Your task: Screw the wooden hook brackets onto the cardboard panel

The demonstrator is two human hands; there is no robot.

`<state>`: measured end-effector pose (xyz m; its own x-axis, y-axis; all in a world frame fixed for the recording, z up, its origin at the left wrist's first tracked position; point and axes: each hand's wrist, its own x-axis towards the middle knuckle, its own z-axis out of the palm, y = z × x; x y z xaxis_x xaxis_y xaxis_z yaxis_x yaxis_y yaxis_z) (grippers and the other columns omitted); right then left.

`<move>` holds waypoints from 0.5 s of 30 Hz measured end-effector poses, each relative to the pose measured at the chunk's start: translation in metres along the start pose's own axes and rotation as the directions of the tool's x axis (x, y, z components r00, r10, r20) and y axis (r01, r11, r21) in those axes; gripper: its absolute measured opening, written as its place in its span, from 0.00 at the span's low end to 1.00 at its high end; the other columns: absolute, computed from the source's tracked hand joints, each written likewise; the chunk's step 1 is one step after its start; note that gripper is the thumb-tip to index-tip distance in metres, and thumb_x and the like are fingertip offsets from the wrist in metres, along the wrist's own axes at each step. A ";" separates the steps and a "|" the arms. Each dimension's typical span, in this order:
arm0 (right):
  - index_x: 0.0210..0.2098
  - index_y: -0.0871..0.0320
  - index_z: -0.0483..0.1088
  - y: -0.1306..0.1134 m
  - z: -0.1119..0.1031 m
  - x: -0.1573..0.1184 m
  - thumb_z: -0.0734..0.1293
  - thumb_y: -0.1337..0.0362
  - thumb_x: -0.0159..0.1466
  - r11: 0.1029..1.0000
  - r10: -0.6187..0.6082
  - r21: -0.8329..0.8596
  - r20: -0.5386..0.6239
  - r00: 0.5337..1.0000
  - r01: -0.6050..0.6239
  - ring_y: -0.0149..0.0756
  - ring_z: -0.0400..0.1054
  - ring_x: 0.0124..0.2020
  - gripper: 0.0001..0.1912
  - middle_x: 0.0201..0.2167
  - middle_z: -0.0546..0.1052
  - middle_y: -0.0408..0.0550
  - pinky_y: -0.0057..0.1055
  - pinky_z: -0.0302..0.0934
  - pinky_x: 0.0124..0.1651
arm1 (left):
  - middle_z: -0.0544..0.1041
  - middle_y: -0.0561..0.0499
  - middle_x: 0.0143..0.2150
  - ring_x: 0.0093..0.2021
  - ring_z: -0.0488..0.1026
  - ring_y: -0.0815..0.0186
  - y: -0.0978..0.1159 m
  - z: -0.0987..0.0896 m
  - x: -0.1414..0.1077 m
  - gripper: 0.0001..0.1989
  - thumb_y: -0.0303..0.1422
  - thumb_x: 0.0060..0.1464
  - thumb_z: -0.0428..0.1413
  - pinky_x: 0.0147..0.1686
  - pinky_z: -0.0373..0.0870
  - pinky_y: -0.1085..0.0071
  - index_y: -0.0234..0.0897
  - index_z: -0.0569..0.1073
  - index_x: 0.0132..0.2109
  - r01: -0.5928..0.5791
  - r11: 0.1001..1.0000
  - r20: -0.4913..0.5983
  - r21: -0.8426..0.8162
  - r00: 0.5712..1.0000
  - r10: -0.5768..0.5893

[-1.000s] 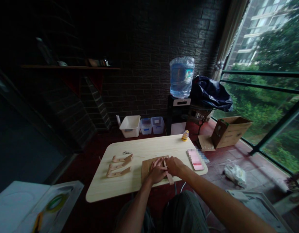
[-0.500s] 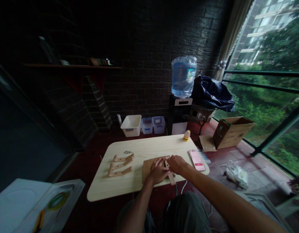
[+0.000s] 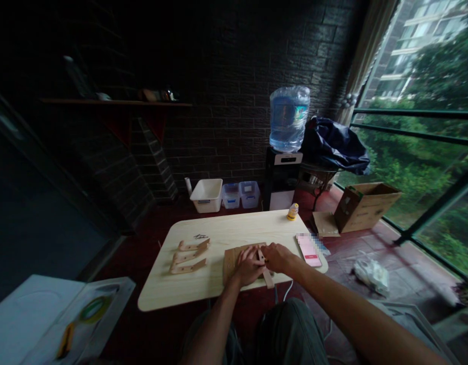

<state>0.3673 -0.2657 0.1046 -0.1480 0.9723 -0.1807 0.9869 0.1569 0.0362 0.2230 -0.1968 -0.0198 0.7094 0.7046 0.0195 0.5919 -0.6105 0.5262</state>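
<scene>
Pale table (image 3: 169, 291), layout as before; left grip (image 3: 249, 267) half-open on wooden strip (image 3: 268, 280); right grip (image 3: 278, 257) curled, contents unclear.

The wooden strip (image 3: 268, 280) is tan; the cardboard (image 3: 229, 263), brown; the table (image 3: 234, 229), pale with faint wood grain.
</scene>
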 end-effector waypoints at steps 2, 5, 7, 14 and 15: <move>0.53 0.63 0.73 0.002 -0.004 -0.001 0.67 0.66 0.64 1.000 -0.002 0.006 0.004 1.000 0.002 0.47 0.77 0.47 0.18 0.46 0.81 0.60 0.33 0.70 0.46 | 0.57 0.56 0.73 0.74 0.47 0.50 0.000 0.001 0.000 0.12 0.43 0.59 0.57 0.71 0.43 0.44 0.54 0.82 0.47 0.005 1.000 -0.005 -0.021 1.000 -0.005; 0.51 0.62 0.74 0.004 -0.007 -0.002 0.67 0.65 0.65 1.000 -0.003 0.017 -0.004 1.000 0.003 0.48 0.77 0.48 0.15 0.46 0.81 0.61 0.35 0.70 0.47 | 0.57 0.56 0.73 0.74 0.48 0.50 -0.003 0.004 0.001 0.11 0.43 0.58 0.58 0.71 0.43 0.45 0.54 0.82 0.46 -0.003 0.999 -0.018 -0.032 1.000 0.002; 0.52 0.62 0.74 0.004 -0.006 -0.002 0.66 0.65 0.66 1.000 -0.003 0.026 -0.009 1.000 0.003 0.49 0.77 0.48 0.16 0.46 0.80 0.61 0.36 0.69 0.48 | 0.57 0.56 0.73 0.74 0.49 0.50 -0.005 0.006 0.002 0.11 0.43 0.58 0.58 0.71 0.43 0.45 0.53 0.82 0.46 -0.008 1.000 -0.028 -0.025 1.000 0.007; 0.50 0.66 0.75 0.005 -0.003 -0.005 0.66 0.63 0.66 0.998 0.045 0.040 -0.007 0.999 -0.045 0.49 0.77 0.48 0.16 0.45 0.80 0.65 0.35 0.70 0.46 | 0.58 0.56 0.73 0.73 0.49 0.51 -0.006 0.008 0.002 0.11 0.44 0.58 0.59 0.70 0.44 0.43 0.52 0.82 0.46 0.002 1.000 -0.041 -0.011 0.999 -0.003; 0.50 0.66 0.75 0.006 -0.003 -0.006 0.66 0.63 0.66 0.998 0.054 0.040 -0.007 0.998 -0.054 0.49 0.77 0.47 0.16 0.44 0.80 0.64 0.34 0.70 0.46 | 0.58 0.56 0.73 0.73 0.49 0.51 -0.006 0.008 0.003 0.11 0.44 0.58 0.59 0.70 0.43 0.44 0.52 0.82 0.45 0.004 1.000 -0.039 -0.013 0.999 -0.005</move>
<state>0.3736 -0.2697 0.1087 -0.0945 0.9806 -0.1717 0.9953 0.0970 0.0063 0.2244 -0.1942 -0.0299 0.6910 0.7210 0.0505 0.5899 -0.6029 0.5372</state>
